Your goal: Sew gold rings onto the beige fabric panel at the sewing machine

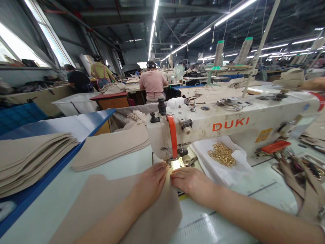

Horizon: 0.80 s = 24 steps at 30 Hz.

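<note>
A beige fabric panel (162,217) lies across the machine bed, with its far edge at the lit needle area of the white sewing machine (193,125). My left hand (151,179) rests on the panel just left of the needle, its fingers close together and pressed onto the cloth. On the other side, my right hand (194,184) has its fingers bent against the panel's right edge, fingertips close to the left ones. The needle and presser foot are partly hidden behind the fingers and glare.
Stacked beige panels (114,145) lie behind my left hand, and a taller stack (30,159) sits farther left. Gold metal hardware (222,154) is heaped on white paper under the machine arm. Fabric straps (299,183) lie at right. A person in pink (153,81) sits ahead.
</note>
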Available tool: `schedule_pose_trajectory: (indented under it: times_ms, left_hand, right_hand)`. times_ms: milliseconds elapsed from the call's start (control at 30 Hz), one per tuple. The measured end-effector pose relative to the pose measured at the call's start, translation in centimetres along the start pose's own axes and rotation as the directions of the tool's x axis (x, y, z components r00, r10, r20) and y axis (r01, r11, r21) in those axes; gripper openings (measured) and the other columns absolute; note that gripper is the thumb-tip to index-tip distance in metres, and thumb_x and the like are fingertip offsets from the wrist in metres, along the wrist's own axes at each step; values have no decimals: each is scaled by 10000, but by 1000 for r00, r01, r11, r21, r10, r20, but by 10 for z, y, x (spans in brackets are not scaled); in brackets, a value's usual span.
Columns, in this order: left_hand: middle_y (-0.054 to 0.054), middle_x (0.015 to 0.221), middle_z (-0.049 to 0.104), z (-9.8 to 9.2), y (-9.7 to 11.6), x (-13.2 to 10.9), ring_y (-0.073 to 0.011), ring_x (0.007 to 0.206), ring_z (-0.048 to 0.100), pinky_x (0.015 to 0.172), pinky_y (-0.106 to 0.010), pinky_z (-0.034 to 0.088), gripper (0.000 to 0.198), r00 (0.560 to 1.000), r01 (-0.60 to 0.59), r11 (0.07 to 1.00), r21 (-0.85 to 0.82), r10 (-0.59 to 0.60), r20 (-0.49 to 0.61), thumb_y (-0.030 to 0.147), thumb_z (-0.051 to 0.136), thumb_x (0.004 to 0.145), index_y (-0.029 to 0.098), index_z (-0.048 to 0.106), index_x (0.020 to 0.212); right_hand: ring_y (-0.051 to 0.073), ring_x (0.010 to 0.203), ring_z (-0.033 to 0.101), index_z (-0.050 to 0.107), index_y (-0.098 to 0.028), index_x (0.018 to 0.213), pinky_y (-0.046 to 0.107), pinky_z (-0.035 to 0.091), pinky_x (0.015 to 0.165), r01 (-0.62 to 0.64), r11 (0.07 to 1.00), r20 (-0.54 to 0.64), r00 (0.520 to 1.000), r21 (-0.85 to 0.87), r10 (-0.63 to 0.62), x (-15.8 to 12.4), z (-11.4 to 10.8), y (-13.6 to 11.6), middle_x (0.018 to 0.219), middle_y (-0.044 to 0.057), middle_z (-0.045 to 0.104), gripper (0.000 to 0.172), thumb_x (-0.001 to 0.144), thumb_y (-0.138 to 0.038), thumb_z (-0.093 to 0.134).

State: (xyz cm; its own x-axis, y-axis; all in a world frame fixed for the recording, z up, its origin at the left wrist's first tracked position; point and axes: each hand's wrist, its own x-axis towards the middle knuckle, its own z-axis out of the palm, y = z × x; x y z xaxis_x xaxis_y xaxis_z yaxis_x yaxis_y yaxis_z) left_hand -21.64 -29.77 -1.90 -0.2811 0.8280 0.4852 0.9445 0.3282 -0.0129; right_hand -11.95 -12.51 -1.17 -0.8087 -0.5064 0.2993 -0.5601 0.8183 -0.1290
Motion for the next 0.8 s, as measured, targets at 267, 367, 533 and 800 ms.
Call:
schedule_pose_trajectory:
  times_ms: [267, 367, 533, 800]
  left_hand:
    - [-98, 1063, 687, 3, 0, 0, -188, 1014, 636, 922, -329, 526, 320, 998, 49, 999, -20, -48, 36, 165, 347, 924, 124, 638, 1051]
    - [-99, 1080, 683, 2, 0, 1, -192, 1041, 626, 937, -338, 517, 311, 996, 74, 997, -31, -73, 47, 166, 360, 919, 131, 635, 1060]
    - [-77, 1080, 682, -17, 16, -19, -175, 1013, 636, 924, -331, 531, 294, 993, 113, 990, -83, -108, 57, 144, 382, 903, 155, 626, 1066]
    - [-35, 1063, 693, -40, 28, -65, -164, 974, 654, 887, -291, 554, 287, 995, 100, 993, -57, -101, -20, 177, 398, 901, 205, 646, 1043]
  right_hand:
    - [189, 1051, 566, 636, -66, 957, 279, 437, 991, -2, 1000, -5, 1000, 7, 2, 0, 1, 3, 1073, 96, 628, 117, 896, -132, 561]
    - [189, 1049, 565, 634, -72, 958, 285, 442, 987, 1, 1000, -12, 1000, -12, -1, 0, 2, 3, 1080, 95, 626, 110, 892, -130, 568]
    - [174, 1017, 563, 629, -100, 941, 281, 453, 971, 116, 993, -44, 992, -4, -116, -5, 6, -13, 1058, 79, 628, 115, 920, -139, 523]
    - [165, 942, 553, 594, -132, 912, 272, 463, 923, 158, 986, -15, 987, -46, -159, -9, 10, -51, 982, 42, 627, 97, 930, -175, 510]
